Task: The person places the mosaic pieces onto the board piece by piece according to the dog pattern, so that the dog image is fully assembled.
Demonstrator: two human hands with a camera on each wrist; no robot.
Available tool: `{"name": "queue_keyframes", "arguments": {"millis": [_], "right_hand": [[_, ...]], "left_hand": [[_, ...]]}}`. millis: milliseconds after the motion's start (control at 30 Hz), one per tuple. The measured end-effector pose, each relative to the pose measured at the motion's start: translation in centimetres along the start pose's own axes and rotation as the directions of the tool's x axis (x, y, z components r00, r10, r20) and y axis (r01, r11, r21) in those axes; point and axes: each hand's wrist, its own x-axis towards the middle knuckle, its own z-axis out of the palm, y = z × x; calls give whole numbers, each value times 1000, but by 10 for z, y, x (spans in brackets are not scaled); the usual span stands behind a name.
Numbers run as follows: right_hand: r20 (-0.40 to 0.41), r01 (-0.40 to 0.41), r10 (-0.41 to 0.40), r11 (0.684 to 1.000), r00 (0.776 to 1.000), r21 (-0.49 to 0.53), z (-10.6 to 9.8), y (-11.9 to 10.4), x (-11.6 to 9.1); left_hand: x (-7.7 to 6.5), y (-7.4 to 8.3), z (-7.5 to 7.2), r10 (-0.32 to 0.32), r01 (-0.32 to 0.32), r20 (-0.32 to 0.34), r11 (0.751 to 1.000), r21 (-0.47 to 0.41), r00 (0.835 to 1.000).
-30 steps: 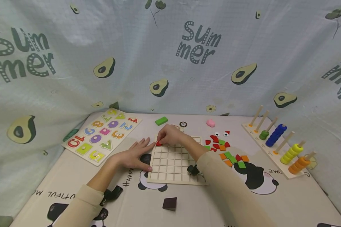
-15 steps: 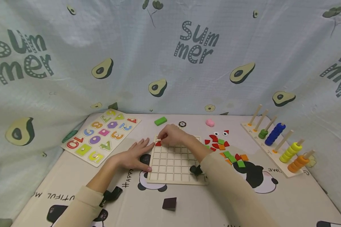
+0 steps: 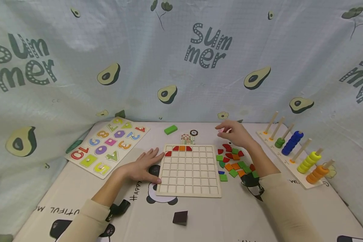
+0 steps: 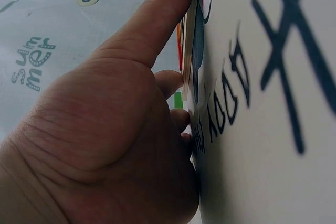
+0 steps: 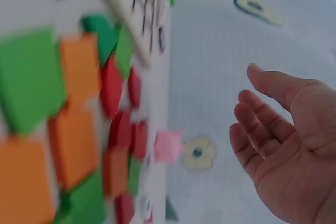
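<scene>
A wooden grid board [image 3: 189,172] lies mid-table in the head view. In its far row sits an orange square [image 3: 182,148] between two red quarter-round pieces; another red quarter-round piece [image 3: 168,154] lies in the left cell of the row below. My left hand [image 3: 139,168] rests at the board's left side, fingers spread; in the left wrist view its thumb [image 4: 152,24] touches the board edge. My right hand [image 3: 237,133] hangs in the air above the loose pieces [image 3: 242,164] at the right. The right wrist view shows that hand [image 5: 294,129] holding nothing, fingers loosely bent.
A number-and-shape puzzle board [image 3: 109,146] lies left. A bead-and-peg stacker [image 3: 290,161] stands right. Behind the grid board are a small patterned card [image 3: 187,138], a round black-and-white piece [image 3: 194,132] and a green block [image 3: 170,129]. A dark wedge [image 3: 180,217] lies in front.
My right hand has let go of the red quarter-round piece in the board's left cell, then risen and moved right over the loose pieces. The left hand has stayed at the board's edge.
</scene>
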Motion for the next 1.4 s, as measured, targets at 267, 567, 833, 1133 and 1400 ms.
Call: {"name": "queue_keyframes", "arguments": {"millis": [267, 567, 833, 1133, 1400], "right_hand": [[115, -200, 218, 968, 969, -150, -11, 43, -14], [155, -274, 297, 950, 942, -150, -4, 65, -15], [125, -285, 306, 945, 944, -158, -7, 63, -15], [101, -175, 173, 984, 980, 17, -13, 45, -5], [158, -62, 27, 974, 987, 217, 21, -14, 27]], "left_hand": [[1, 0, 2, 1, -1, -7, 1000, 1, 1000], [2, 1, 1, 1, -1, -2, 1000, 2, 1000], [1, 1, 0, 1, 0, -6, 1000, 12, 1000], [1, -1, 0, 7, -7, -4, 1000, 10, 1000], [0, -1, 1, -4, 4, -3, 1000, 1, 1000]]}}
